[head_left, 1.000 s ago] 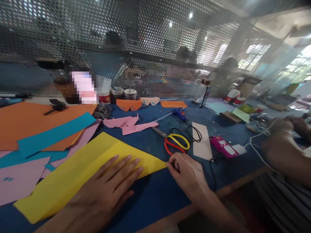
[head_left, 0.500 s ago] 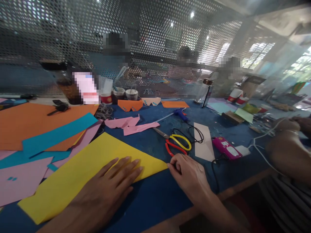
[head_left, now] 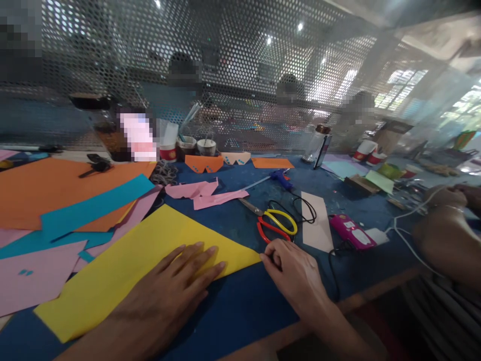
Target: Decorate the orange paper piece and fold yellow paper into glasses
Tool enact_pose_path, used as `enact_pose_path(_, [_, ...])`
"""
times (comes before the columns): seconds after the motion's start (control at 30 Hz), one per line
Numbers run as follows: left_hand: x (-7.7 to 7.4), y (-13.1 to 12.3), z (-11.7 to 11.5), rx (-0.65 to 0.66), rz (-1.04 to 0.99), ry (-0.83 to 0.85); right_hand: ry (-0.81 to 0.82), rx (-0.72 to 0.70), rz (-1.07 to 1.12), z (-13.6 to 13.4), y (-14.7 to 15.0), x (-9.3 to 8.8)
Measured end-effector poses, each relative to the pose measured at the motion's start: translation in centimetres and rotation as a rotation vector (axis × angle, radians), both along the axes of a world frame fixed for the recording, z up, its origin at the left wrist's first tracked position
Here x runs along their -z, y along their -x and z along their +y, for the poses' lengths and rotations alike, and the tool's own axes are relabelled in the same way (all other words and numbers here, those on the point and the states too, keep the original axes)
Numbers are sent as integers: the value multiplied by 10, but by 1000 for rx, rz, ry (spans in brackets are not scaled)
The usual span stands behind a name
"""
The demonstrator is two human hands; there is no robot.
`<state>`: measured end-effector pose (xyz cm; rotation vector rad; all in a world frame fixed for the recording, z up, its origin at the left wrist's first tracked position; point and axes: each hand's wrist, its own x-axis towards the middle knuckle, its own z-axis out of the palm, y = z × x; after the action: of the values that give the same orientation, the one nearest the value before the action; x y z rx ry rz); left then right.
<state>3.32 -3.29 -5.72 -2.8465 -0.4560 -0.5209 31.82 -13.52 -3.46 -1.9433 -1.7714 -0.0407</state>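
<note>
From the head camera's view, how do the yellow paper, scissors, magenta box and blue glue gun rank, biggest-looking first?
1. Yellow paper, clearly largest, though also nearest the camera.
2. Scissors and magenta box: too close to rank; the scissors look longer, the box more solid.
3. Blue glue gun, smallest.
</note>
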Motion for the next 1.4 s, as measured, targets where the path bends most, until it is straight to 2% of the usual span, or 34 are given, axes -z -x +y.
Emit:
enact_pose_path(0.3, [-15, -1, -10, -28, 48, -22, 0, 6, -7, 0, -1, -1])
enact_pose_path(0.6, [-14, -1, -10, -45, 40, 7, 35, 21, -2, 0, 1, -2])
enact_pose_path(0.93, [-18, -1, -10, -19, 22, -51, 24, 18, 5, 0, 1, 0])
enact_pose_path(1.4, [-18, 7, -6, 10, 21, -15, -8, 11, -22, -1, 1, -1])
